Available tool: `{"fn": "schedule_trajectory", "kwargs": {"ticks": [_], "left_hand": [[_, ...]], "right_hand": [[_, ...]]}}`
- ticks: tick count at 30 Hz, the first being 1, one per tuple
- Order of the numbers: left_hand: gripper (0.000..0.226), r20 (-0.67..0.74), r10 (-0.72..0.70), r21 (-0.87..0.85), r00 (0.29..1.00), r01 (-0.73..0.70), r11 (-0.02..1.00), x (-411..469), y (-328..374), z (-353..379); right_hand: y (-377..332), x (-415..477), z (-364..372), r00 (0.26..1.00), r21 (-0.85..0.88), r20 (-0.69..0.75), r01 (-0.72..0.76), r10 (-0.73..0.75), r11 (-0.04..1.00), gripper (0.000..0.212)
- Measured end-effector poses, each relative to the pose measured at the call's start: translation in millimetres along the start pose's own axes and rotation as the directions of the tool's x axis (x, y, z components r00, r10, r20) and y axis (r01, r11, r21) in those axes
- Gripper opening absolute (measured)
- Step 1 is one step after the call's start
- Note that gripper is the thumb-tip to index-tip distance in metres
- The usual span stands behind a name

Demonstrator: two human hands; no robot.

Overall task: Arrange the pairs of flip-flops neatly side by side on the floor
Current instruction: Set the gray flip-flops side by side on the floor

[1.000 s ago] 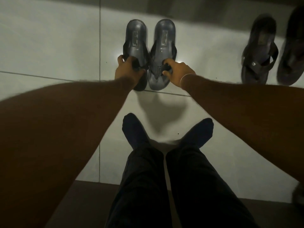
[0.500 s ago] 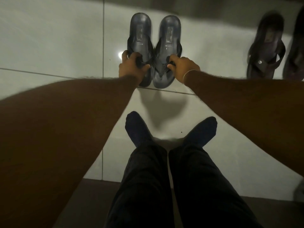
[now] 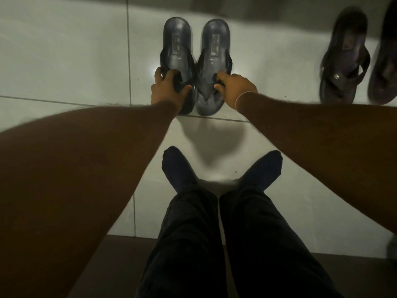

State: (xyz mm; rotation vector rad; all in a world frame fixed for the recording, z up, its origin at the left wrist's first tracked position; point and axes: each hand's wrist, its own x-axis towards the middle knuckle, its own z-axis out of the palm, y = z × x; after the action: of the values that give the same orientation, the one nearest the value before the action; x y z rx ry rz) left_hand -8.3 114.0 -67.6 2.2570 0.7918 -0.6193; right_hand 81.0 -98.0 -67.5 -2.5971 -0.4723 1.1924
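Two grey-blue flip-flops lie side by side on the pale tiled floor, heels pointing away from me. My left hand (image 3: 166, 88) grips the strap of the left flip-flop (image 3: 177, 48). My right hand (image 3: 233, 87) grips the strap of the right flip-flop (image 3: 214, 52). The two soles touch along their inner edges and their toe ends sit at a tile joint. A second, darker pair stands at the far right: one flip-flop (image 3: 343, 59) is whole in view, the other flip-flop (image 3: 384, 61) is cut by the frame edge.
My legs in dark trousers and dark socks (image 3: 178, 166) stretch out on the floor below the grey pair. A dark strip (image 3: 120, 265) borders the tiles at the bottom. A shadowed wall base runs along the top.
Both hands slid the grey pair slightly away from me and brought the two flip-flops closer together; the hands keep hold of the straps.
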Motion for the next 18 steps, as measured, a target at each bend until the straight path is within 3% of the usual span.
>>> {"fn": "schedule_trajectory", "kwargs": {"ticks": [10, 14, 18], "left_hand": [[0.094, 0.009, -0.019, 0.109, 1.000, 0.018, 0.994, -9.2, 0.8, 2.1], [0.089, -0.106, 0.024, 0.258, 0.994, 0.004, 0.966, -49.0, 27.3, -5.2], [0.081, -0.006, 0.137, 0.370, 0.991, -0.125, 0.921, -102.8, 71.1, -24.8]], "right_hand": [[-1.5, -8.6, -0.8, 1.000, -0.071, -0.012, -0.005, 0.005, 0.997, 0.041], [-12.4, -35.9, -17.3, 0.987, -0.082, -0.109, -0.128, 0.119, 0.988, 0.063], [-22.2, -82.7, -54.7, 0.976, -0.099, -0.126, -0.188, 0.175, 0.977, 0.075]]}}
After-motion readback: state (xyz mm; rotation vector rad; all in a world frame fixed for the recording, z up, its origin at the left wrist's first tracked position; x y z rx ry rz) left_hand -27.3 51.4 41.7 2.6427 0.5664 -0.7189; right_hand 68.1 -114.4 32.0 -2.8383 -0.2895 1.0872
